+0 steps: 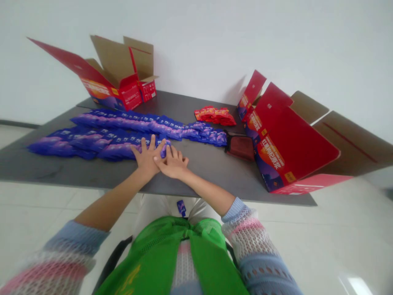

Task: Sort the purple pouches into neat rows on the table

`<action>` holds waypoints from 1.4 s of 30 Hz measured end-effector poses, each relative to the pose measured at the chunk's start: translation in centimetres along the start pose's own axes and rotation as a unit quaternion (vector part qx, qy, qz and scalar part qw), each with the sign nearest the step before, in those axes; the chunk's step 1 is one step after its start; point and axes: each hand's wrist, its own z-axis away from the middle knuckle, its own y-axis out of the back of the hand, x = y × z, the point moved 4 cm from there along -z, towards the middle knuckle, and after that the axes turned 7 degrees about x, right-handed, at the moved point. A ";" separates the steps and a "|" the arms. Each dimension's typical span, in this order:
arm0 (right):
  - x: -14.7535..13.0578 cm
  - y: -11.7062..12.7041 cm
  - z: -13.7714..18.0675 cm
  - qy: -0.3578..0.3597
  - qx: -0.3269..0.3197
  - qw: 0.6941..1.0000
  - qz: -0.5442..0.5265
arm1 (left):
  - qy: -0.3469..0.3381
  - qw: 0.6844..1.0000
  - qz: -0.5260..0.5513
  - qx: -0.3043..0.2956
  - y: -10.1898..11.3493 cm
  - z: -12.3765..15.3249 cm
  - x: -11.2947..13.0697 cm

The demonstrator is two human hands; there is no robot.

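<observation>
My left hand (149, 157) lies with its fingers spread over the right end of the nearer row of blue-and-purple sachets (89, 141). Beside it, its thumb meeting the left hand, is my right hand (173, 164). Its fingers are stretched out at the last sachet of that row and partly cover it. Neither hand is closed round anything. Behind them runs a second overlapping row of blue sachets (135, 121), reaching farther to the right.
On the grey table (211, 170) stand an open red carton (123, 88) at back left and large open cartons (285, 139) at right. Red sachets (215, 115) lie at the back, a dark brown pouch (240, 146) nearer. One blue sachet (181, 207) is below the table's edge.
</observation>
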 end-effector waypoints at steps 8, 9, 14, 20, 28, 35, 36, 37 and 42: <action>0.2 -0.2 0.1 0.060 -0.001 0.998 -0.025 | -0.123 0.991 0.025 0.052 0.7 -0.2 -0.7; 0.3 -0.3 0.2 0.063 0.006 0.998 -0.029 | -0.142 0.988 0.031 0.046 0.7 -0.3 -0.9; 0.9 0.6 0.1 0.098 -0.015 0.995 -0.004 | -0.173 0.985 0.022 0.007 0.3 -0.5 -1.4; 2.6 6.0 -1.3 0.129 -0.085 0.988 0.006 | -0.178 0.983 -0.003 0.040 0.8 -0.2 -1.5; 3.5 5.7 -0.8 0.108 -0.026 0.991 0.076 | -0.213 0.976 -0.007 0.052 1.1 -1.0 -1.2; 2.2 2.9 0.8 0.070 0.078 0.986 0.128 | -0.230 0.970 -0.038 0.065 1.7 -0.5 -1.1; 1.9 2.4 0.9 0.072 0.089 0.986 0.124 | -0.222 0.972 -0.032 0.073 1.8 -0.4 -1.2; 1.7 1.9 1.0 0.078 0.101 0.984 0.121 | -0.212 0.973 -0.026 0.083 1.9 -0.3 -1.3; 0.8 -0.6 1.0 0.160 0.105 0.976 0.100 | -0.156 0.978 -0.010 0.138 2.6 0.0 -2.3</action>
